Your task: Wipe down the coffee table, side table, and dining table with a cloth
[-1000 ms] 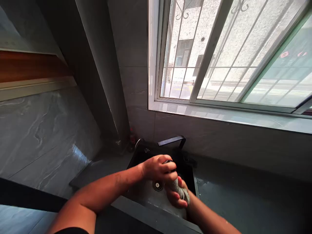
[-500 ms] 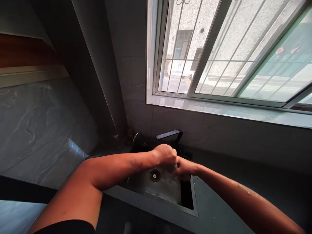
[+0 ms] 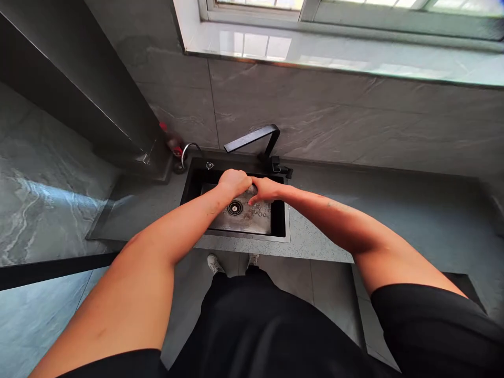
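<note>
home kitchen: black sink (image 3: 277,218), faucet (image 3: 254,139), stone counter (image 3: 378,210) (window sill (image 3: 354,55) above).

No readable text, labels, brands or numbers anywhere in view.

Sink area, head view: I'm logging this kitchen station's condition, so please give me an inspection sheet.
Surface: grey speckled counter, with a black sink set into it.
Job's things: drain in the sink floor, bubbles beside it; black angular faucet behind.
Clutter: red-capped item and curved metal spout in the left corner.
Hands: left hand closed in a fist over the sink; right hand touches it, grip unclear.
Cables: nothing seen.
Surroundings: grey tiled wall, glossy window sill, shoes on the floor.
</note>
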Action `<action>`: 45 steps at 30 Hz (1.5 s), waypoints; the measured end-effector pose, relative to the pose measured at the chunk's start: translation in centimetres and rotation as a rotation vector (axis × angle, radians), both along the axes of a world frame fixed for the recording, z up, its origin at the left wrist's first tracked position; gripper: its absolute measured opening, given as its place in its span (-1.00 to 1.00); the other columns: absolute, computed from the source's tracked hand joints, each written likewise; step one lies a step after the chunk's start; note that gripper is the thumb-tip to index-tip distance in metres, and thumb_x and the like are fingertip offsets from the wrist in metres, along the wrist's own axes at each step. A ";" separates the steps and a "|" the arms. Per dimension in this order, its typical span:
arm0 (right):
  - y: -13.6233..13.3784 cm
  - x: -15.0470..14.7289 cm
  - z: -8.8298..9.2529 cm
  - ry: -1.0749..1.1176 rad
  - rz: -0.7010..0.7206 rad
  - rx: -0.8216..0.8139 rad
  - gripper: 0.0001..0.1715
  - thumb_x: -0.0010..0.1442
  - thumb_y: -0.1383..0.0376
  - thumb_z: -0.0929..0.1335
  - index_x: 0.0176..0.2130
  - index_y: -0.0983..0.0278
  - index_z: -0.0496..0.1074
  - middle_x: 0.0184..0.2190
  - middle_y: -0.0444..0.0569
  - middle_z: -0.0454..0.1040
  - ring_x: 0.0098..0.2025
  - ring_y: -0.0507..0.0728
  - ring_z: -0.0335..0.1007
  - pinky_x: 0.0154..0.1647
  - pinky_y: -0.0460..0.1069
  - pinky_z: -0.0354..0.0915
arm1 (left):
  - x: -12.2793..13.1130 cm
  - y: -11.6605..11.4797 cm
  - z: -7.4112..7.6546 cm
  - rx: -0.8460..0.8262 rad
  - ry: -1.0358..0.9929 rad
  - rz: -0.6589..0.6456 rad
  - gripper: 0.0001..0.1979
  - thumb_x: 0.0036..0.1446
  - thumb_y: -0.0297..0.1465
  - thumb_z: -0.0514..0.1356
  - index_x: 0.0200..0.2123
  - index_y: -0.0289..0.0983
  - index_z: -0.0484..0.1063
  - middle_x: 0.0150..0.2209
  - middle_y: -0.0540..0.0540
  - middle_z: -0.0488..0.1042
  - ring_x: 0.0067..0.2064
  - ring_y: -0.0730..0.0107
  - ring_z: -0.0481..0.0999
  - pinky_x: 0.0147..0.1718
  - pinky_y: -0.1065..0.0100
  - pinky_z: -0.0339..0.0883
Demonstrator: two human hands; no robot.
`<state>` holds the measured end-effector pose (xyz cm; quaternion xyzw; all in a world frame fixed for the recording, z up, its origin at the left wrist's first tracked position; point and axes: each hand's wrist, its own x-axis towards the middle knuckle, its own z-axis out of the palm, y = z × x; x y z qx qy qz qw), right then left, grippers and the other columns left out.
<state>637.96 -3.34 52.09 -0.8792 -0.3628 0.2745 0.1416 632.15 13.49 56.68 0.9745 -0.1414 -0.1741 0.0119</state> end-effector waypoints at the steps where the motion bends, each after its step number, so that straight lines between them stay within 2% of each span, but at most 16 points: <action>1: 0.1 0.0 0.1 -0.005 0.023 -0.017 0.04 0.02 0.14 0.71 0.37 0.23 0.44 0.23 0.12 0.66 0.19 0.34 0.63 0.21 0.08 0.47 | 0.0 0.1 -0.2 0.028 -0.006 0.014 -0.60 0.47 -0.45 0.07 0.10 -0.32 0.70 0.10 -0.43 0.69 0.10 -0.13 0.71 0.03 0.08 0.51; 5: -0.1 -0.7 0.4 -0.116 0.080 -0.130 -0.38 0.31 0.26 0.51 0.31 0.28 0.47 0.11 0.18 0.69 0.05 0.33 0.67 0.04 0.08 0.46 | -0.4 0.5 -1.6 0.019 -0.011 0.012 -0.69 0.39 -0.44 0.20 0.06 -0.25 0.71 0.02 -0.34 0.72 0.03 -0.08 0.71 0.01 0.13 0.47; 7: -0.3 -1.2 0.4 -0.191 0.095 -0.152 -0.48 0.43 0.28 0.39 0.32 0.29 0.42 0.06 0.19 0.70 -0.01 0.30 0.68 -0.03 0.07 0.44 | -0.8 1.0 -2.6 -0.028 -0.024 0.043 -0.72 0.30 -0.43 0.28 0.02 -0.23 0.71 -0.05 -0.30 0.73 -0.02 -0.06 0.71 0.00 0.16 0.44; 13: -0.6 -0.4 0.6 -0.334 0.155 -0.102 -0.50 0.50 0.29 0.28 0.35 0.33 0.31 0.05 0.19 0.68 0.00 0.30 0.63 0.00 0.08 0.36 | -1.3 2.4 -5.2 -0.409 -0.091 0.319 -0.77 0.11 -0.46 0.31 -0.15 -0.23 0.66 -0.23 -0.13 0.69 -0.21 0.14 0.60 -0.20 0.27 0.34; 17: -0.7 1.5 0.6 -0.370 0.156 -0.020 -0.41 0.50 0.27 0.30 0.41 0.40 0.25 0.10 0.24 0.64 0.05 0.32 0.59 0.10 0.13 0.31 | -1.5 0.9 -7.1 -0.748 -0.160 0.569 -0.82 -0.08 -0.54 0.30 -0.33 -0.26 0.53 -0.40 0.03 0.52 -0.33 0.35 0.44 -0.29 0.35 0.24; 19: -0.3 1.9 -0.1 -0.386 0.131 0.021 -0.41 0.53 0.23 0.29 0.41 0.44 0.25 0.13 0.30 0.61 0.09 0.34 0.56 0.14 0.16 0.29 | -1.8 -0.2 -8.7 -0.917 -0.178 0.698 -0.79 -0.11 -0.52 0.31 -0.32 -0.25 0.47 -0.43 0.09 0.43 -0.37 0.43 0.36 -0.34 0.39 0.21; 22: 0.8 0.9 -2.4 -0.371 0.070 0.000 -0.49 0.58 0.22 0.22 0.34 0.47 0.33 0.16 0.37 0.57 0.12 0.35 0.56 0.13 0.13 0.31 | -2.7 -0.5 -11.7 -1.038 -0.087 0.862 -0.68 -0.08 -0.46 0.32 -0.18 -0.24 0.44 -0.36 0.11 0.44 -0.38 0.46 0.37 -0.35 0.41 0.28; 24: 1.3 -0.4 -4.4 -0.264 0.027 -0.087 -0.54 0.59 0.23 0.20 0.30 0.43 0.38 0.18 0.37 0.57 0.14 0.33 0.56 0.12 0.11 0.33 | -3.4 0.7 -13.6 -0.945 0.090 0.817 -0.55 -0.08 -0.45 0.35 -0.05 -0.25 0.45 -0.24 0.05 0.55 -0.28 0.38 0.50 -0.25 0.37 0.41; 26: 1.3 -1.6 -6.2 -0.144 -0.029 -0.183 -0.58 0.58 0.28 0.21 0.26 0.39 0.43 0.17 0.34 0.59 0.17 0.31 0.57 0.13 0.09 0.34 | -4.2 2.5 -15.0 -0.807 0.225 0.730 -0.30 -0.16 -0.48 0.43 0.14 -0.28 0.44 0.02 -0.12 0.61 -0.04 0.19 0.62 -0.03 0.26 0.51; 28: 0.6 -2.6 -7.2 -0.087 -0.092 -0.256 -0.61 0.54 0.36 0.24 0.23 0.41 0.46 0.16 0.36 0.60 0.18 0.31 0.58 0.11 0.09 0.36 | -5.3 4.4 -15.7 -0.708 0.250 0.724 0.02 -0.26 -0.56 0.48 0.36 -0.33 0.32 0.34 -0.39 0.45 0.24 -0.08 0.58 0.21 0.11 0.47; 29: -0.1 -2.9 -7.4 -0.084 -0.113 -0.283 -0.61 0.50 0.40 0.26 0.22 0.44 0.47 0.15 0.39 0.61 0.16 0.32 0.60 0.08 0.08 0.38 | -6.1 5.2 -15.8 -0.679 0.233 0.746 0.13 -0.27 -0.59 0.48 0.45 -0.36 0.22 0.46 -0.50 0.30 0.35 -0.18 0.51 0.30 0.05 0.41; 31: -1.7 -3.0 -7.3 -0.096 -0.127 -0.326 -0.56 0.43 0.43 0.33 0.23 0.50 0.47 0.14 0.48 0.60 0.12 0.35 0.63 0.02 0.08 0.40 | -8.2 6.5 -15.4 -0.636 0.192 0.774 0.22 -0.18 -0.61 0.45 0.56 -0.37 0.05 0.59 -0.57 0.02 0.50 -0.21 0.34 0.45 0.05 0.27; 34: -4.5 -2.1 -7.1 -0.116 -0.128 -0.337 -0.46 0.35 0.32 0.45 0.25 0.48 0.48 0.10 0.48 0.63 0.07 0.37 0.66 -0.02 0.08 0.42 | -12.2 8.3 -14.3 -0.614 0.122 0.802 0.12 0.00 -0.59 0.38 0.60 -0.34 0.02 0.65 -0.45 -0.07 0.60 -0.03 0.19 0.54 0.20 0.12; 38: -7.0 -1.4 -9.2 -0.055 -0.169 -0.084 -0.28 0.19 0.18 0.54 0.28 0.33 0.52 0.04 0.28 0.70 0.05 0.36 0.67 0.00 0.08 0.45 | -18.5 9.7 -12.0 -0.570 0.045 0.917 -0.11 0.14 -0.52 0.34 0.53 -0.37 0.20 0.58 -0.42 0.16 0.54 -0.01 0.31 0.53 0.13 0.17; 42: -7.3 -2.7 -12.7 -0.006 -0.146 -0.023 -0.64 0.07 0.16 0.48 -0.15 0.28 0.65 -0.26 0.24 0.71 -0.15 0.44 0.72 -0.14 0.18 0.50 | -23.0 8.0 -9.2 -0.567 -0.007 1.017 -0.43 0.24 -0.43 0.34 0.31 -0.36 0.49 0.34 -0.34 0.54 0.39 0.01 0.51 0.43 0.11 0.33; 45: -6.8 -2.3 -13.7 -0.043 -0.114 0.069 -0.81 0.06 0.08 0.45 -0.40 0.14 0.56 -0.28 0.36 0.69 -0.20 0.49 0.72 -0.19 0.25 0.49 | -23.5 4.9 -7.3 -0.635 -0.046 1.035 -0.59 0.35 -0.32 0.31 0.21 -0.31 0.58 0.15 -0.21 0.69 0.18 0.20 0.68 0.24 0.26 0.49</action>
